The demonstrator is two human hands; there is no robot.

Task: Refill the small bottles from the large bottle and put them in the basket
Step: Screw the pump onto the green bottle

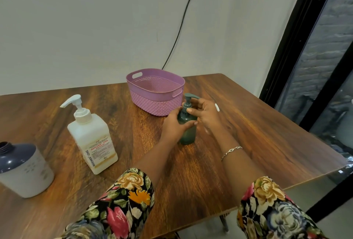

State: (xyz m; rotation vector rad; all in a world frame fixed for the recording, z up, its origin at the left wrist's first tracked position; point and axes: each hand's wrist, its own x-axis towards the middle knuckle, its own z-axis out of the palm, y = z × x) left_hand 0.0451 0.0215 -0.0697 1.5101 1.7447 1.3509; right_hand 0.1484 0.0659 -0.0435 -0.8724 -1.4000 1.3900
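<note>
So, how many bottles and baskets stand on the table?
Pump bottles: 2 (large white plastic bottle, small dark green bottle)
Capless bottles: 1 (grey bottle, dark blue top)
Baskets: 1 (purple plastic basket)
Total: 4

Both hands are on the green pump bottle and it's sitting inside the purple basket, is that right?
Not inside. In the head view the left hand and right hand do hold the green pump bottle, but it stands on the table beside the purple basket.
</note>
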